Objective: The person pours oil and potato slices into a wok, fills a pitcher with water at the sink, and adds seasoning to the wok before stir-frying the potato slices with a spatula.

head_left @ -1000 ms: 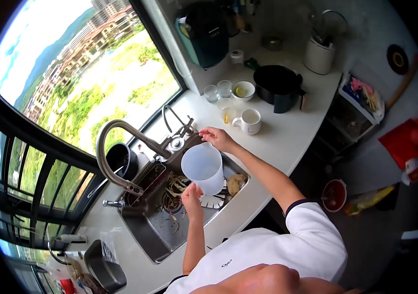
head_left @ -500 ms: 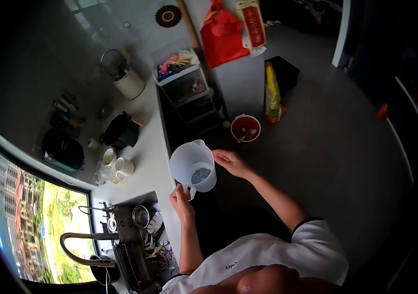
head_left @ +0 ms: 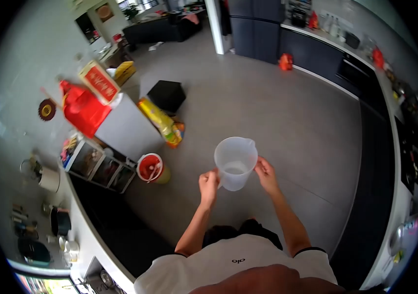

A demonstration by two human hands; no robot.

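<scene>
A translucent plastic measuring jug (head_left: 236, 164) is held upright over the floor in front of my body, its spout pointing away to the upper right. My left hand (head_left: 209, 187) is closed round the handle on the jug's left side. On the opposite side, my right hand (head_left: 266, 175) grips the wall, with its fingertips partly hidden against the plastic. Through the open top, the pale bottom of the jug shows.
Left of the jug, a bucket with red inside (head_left: 151, 169) stands by a drawer rack (head_left: 102, 164). Behind it are a yellow bag (head_left: 160, 120) and a black box (head_left: 167, 96). Counters run along both sides, with a sink (head_left: 96, 279) at lower left and a stove (head_left: 409, 154) at right.
The view has swung right, from the sink and window toward the open floor. The jug has moved along, away from the counter, still between both hands.
</scene>
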